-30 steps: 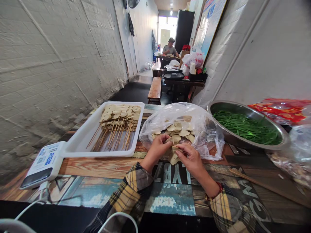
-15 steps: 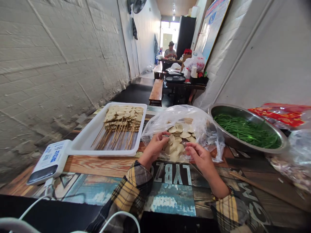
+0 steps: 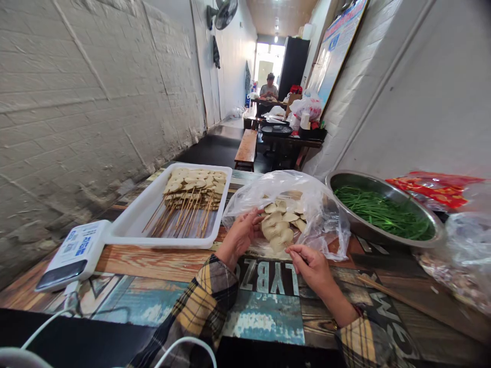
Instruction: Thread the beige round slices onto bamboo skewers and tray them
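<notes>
My left hand (image 3: 241, 236) is beside the left edge of a pile of pale, thin, round slices (image 3: 276, 230), its fingers stretched out and a little apart. My right hand (image 3: 311, 266) is closed in a pinch at the near end of a row of overlapping slices; what lies between its fingertips is too small to make out. Behind and around the slices spreads a clear plastic bag (image 3: 245, 197). On the left, a white tray (image 3: 128, 225) holds similar slices threaded in layers on wooden skewers (image 3: 192, 209), with the bare stick ends toward me.
A steel bowl (image 3: 387, 240) of long green stalks (image 3: 379, 212) stands to the right, with red packaging (image 3: 433, 186) behind it. Thin sticks (image 3: 379, 291) lie at the right. A white device (image 3: 72, 255) with a cable sits at the left. Farther off are a bench (image 3: 246, 148) and a seated person (image 3: 269, 88).
My right hand has moved down and toward the left, and its fingers have closed into a pinch. My left hand's fingers have spread from a pinch. The view has shifted slightly.
</notes>
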Demonstrator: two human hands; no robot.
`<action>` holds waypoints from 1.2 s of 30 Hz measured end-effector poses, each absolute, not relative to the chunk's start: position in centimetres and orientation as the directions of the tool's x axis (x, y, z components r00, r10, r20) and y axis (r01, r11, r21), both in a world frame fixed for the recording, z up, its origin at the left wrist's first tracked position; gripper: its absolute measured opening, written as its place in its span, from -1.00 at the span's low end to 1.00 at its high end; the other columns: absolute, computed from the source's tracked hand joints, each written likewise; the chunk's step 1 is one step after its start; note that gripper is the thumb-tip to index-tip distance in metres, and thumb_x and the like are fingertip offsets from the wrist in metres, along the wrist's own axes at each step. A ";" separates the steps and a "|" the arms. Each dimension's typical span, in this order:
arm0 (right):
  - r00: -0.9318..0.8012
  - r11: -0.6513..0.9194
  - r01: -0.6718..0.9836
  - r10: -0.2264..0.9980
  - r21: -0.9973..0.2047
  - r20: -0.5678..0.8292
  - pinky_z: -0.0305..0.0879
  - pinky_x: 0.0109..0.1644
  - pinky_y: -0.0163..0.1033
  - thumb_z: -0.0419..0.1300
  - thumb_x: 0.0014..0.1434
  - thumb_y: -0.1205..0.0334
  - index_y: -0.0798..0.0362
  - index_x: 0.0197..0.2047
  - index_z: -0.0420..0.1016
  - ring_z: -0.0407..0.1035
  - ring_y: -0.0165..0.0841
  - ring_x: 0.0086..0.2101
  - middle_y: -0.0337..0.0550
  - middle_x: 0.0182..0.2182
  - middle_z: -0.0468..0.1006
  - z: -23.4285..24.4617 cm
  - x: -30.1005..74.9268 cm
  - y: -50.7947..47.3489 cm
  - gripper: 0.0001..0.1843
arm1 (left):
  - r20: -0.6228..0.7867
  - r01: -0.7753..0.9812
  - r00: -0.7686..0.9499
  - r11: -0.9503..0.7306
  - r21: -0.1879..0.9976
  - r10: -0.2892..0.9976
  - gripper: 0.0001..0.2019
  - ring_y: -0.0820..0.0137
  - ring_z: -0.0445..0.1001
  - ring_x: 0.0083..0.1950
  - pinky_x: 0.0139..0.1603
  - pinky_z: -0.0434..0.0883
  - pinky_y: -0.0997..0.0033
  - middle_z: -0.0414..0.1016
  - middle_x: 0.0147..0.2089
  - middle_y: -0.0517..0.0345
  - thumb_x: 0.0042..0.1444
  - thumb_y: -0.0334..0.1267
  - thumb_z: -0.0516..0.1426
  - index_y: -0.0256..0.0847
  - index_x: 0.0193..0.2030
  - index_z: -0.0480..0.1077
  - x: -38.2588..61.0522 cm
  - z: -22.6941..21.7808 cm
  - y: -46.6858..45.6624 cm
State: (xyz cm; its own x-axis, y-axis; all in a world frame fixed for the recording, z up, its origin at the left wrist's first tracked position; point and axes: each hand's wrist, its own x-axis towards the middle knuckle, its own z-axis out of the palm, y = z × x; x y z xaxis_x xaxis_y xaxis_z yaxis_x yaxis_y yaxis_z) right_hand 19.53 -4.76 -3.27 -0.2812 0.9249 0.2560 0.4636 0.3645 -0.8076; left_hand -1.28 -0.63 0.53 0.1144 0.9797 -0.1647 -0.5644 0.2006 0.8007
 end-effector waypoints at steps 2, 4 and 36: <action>-0.248 0.355 0.430 0.930 -0.830 0.269 0.21 -0.52 -0.34 0.04 0.29 0.08 0.09 -0.23 0.55 0.31 -0.42 -0.66 -0.34 -0.72 0.37 -3.5 19.5 -4.7 -0.67 | -0.155 -0.577 0.152 0.215 0.788 0.976 -0.51 0.30 0.53 -0.29 -0.29 0.46 0.33 0.56 -0.28 0.02 -0.14 0.10 0.32 -0.24 -0.18 0.47 -1.1 0.4 -0.7; -0.234 0.356 0.399 0.931 -0.845 0.281 0.21 -0.52 -0.33 0.04 0.29 0.06 0.10 -0.23 0.54 0.30 -0.43 -0.66 -0.34 -0.72 0.37 -3.6 19.3 -4.7 -0.67 | -0.142 -0.562 0.193 0.228 0.795 0.971 -0.55 0.31 0.51 -0.31 -0.32 0.45 0.35 0.55 -0.28 0.01 -0.14 0.07 0.34 -0.24 -0.22 0.48 -0.7 0.3 -0.7; -0.217 0.381 0.467 0.924 -0.798 0.315 0.25 -0.43 -0.32 0.05 0.26 0.10 0.07 -0.36 0.51 0.41 -0.37 -0.51 -0.21 -0.55 0.54 -3.4 18.2 -5.0 -0.69 | -0.101 -0.410 0.045 0.111 0.905 0.994 -0.66 0.50 0.32 -0.48 -0.45 0.24 0.51 0.46 -0.48 0.19 -0.19 -0.05 0.35 -0.31 -0.42 0.50 0.6 -0.3 -0.7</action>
